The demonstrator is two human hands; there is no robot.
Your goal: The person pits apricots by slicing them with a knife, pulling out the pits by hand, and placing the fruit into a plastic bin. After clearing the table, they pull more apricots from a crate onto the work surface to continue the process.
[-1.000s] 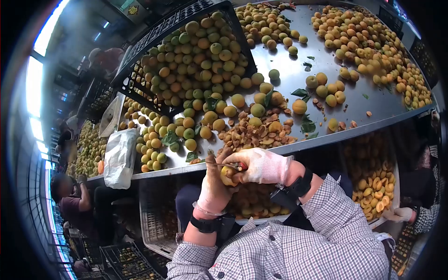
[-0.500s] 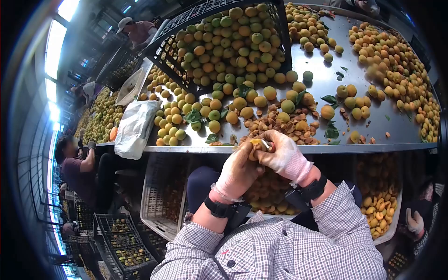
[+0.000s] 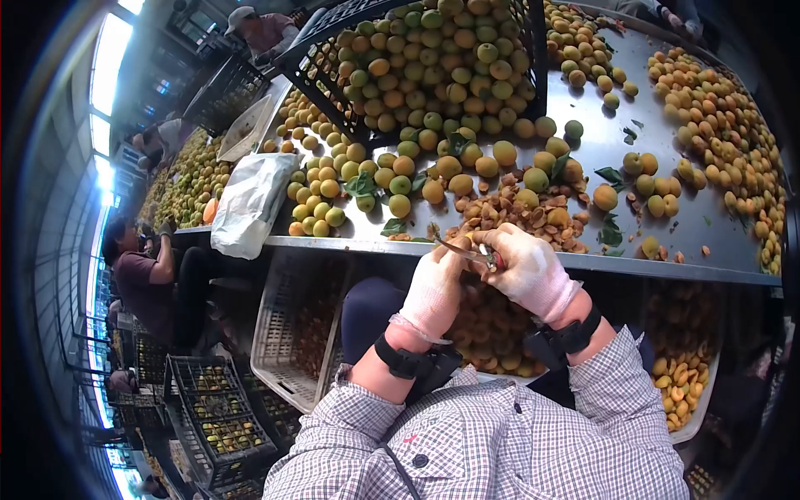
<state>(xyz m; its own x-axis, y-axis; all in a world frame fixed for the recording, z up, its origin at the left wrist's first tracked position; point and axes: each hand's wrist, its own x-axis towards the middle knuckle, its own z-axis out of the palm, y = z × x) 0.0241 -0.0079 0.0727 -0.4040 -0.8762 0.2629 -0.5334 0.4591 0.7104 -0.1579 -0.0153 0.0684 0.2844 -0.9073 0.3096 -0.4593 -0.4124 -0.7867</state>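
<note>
Head view — right hand [image 3: 527,268] grips tool [image 3: 467,252] — red shirt mark [image 3: 409,439] illegible.

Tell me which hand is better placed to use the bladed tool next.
Right, I'd judge: the right hand holds the red-handled tool, while its blade extends across to the left hand.

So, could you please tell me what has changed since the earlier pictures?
The view has swung, so the table sits farther right. The fruit seen earlier between the fingers can't be made out; whether it was let go is unclear. The right hand still holds the bladed tool, beside the left hand.
</note>
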